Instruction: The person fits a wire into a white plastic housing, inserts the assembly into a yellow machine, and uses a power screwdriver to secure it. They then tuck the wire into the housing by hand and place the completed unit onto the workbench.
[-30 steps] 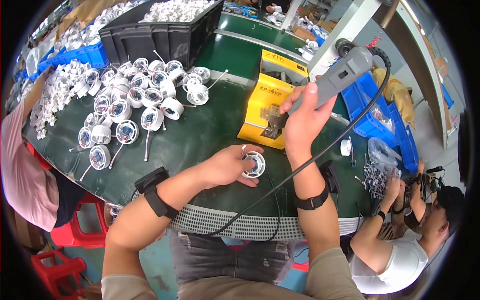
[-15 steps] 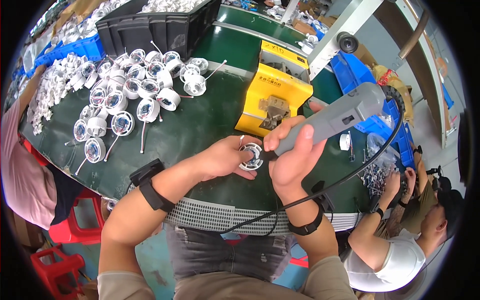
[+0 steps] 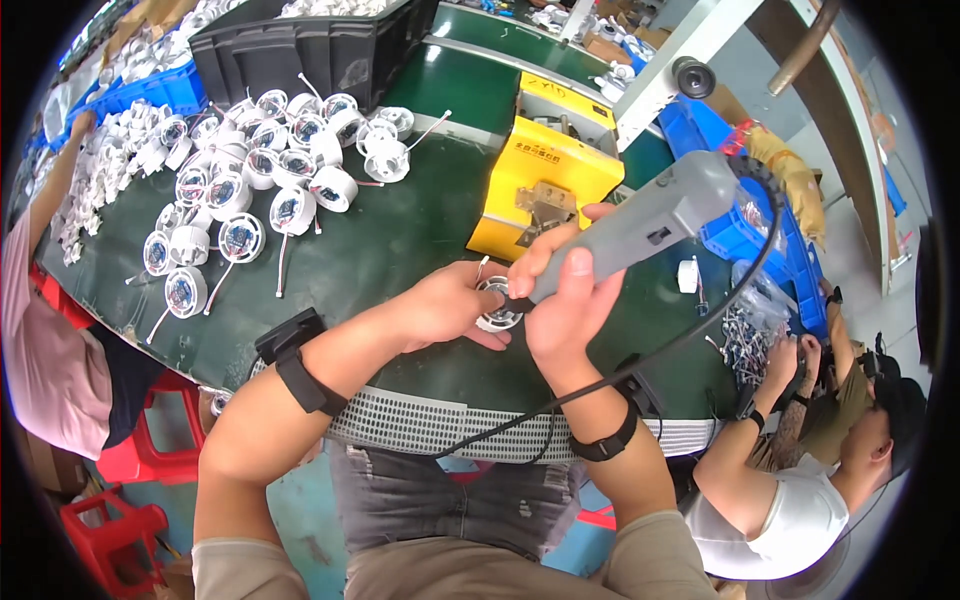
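At the near edge of the green table, 1 small round white fitting, probably light, rigid plastic; best pinched by the rim. Left hand clasping it; right hand wrapped around grey electric screwdriver. Yellow machine at 12 o'clock.

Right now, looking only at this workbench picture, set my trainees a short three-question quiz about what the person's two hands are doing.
1. True or false: the right hand grips a grey electric screwdriver.
2. What does the left hand steady on the green table?
A. a round white fitting
B. a blue bin
C. a red stool
3. Fill in: the screwdriver's tip meets the fitting just in front of the ____ machine.

Key: 1 true; 2 A; 3 yellow.
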### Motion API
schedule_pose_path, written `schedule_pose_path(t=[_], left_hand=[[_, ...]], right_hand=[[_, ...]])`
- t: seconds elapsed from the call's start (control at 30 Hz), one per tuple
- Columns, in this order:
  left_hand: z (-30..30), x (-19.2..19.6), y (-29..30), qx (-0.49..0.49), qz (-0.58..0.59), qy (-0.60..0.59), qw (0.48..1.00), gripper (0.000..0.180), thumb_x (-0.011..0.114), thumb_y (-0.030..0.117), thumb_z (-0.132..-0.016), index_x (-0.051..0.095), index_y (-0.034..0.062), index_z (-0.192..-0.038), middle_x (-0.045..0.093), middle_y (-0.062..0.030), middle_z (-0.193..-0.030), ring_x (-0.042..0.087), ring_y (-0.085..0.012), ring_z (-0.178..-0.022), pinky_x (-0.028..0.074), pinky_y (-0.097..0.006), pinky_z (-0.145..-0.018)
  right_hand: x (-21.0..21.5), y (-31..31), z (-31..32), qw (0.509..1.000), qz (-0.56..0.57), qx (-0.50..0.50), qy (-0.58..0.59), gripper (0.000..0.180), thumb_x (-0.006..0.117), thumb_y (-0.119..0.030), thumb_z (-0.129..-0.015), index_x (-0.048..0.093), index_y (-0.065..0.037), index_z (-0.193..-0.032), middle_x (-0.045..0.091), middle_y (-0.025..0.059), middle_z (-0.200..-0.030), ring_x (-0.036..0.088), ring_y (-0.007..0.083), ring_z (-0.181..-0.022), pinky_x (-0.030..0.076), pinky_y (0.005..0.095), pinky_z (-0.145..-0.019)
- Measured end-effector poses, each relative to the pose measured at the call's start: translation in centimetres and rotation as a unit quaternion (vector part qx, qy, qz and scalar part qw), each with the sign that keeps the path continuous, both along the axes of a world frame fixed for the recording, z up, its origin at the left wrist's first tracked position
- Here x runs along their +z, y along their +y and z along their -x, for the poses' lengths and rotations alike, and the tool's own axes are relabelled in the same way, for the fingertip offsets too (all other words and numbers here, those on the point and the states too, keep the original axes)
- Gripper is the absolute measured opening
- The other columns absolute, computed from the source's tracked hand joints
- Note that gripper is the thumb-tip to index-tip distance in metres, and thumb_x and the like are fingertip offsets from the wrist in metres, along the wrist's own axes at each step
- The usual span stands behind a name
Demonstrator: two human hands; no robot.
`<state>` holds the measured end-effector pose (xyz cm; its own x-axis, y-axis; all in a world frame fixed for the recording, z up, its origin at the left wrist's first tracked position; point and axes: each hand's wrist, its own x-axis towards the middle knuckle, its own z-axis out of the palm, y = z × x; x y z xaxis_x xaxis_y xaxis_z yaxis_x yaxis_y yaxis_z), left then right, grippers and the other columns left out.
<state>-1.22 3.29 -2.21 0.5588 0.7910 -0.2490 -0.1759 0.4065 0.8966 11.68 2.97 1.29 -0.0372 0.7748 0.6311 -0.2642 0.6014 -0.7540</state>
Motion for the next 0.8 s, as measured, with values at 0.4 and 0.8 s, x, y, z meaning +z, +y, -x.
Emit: schedule_pose_path(t=[0.4, 0.8], left_hand=[[7.4, 3.4, 1.0, 0.362, -0.375, 0.516, 0.680, 0.049, 0.064, 0.020, -0.082, 0.052, -0.0008, -0.125, 0.064, -0.0261, -0.106, 0.062, -0.0415, -0.097, 0.049, -0.046, -0.085], [5.5, 5.6, -1.6, -0.044, -0.286, 0.426, 0.857, 0.025, 0.066, 0.021, -0.086, 0.064, 0.0000, -0.073, 0.062, -0.0041, -0.060, 0.059, -0.0089, -0.054, 0.047, -0.024, -0.050]], right_hand=[[0.6, 2.7, -10.5, 0.944, 0.027, -0.284, -0.167, 0.050, 0.058, -0.030, -0.094, 0.042, 0.001, -0.129, 0.055, 0.0115, -0.112, 0.054, 0.0225, -0.109, 0.041, 0.0357, -0.099], [-2.1, 6.8, -22.8, 0.809, 0.147, -0.388, -0.415, 0.051, 0.071, -0.048, -0.075, 0.067, -0.002, -0.097, 0.068, 0.0197, -0.092, 0.067, 0.0329, -0.085, 0.053, 0.0419, -0.075]])
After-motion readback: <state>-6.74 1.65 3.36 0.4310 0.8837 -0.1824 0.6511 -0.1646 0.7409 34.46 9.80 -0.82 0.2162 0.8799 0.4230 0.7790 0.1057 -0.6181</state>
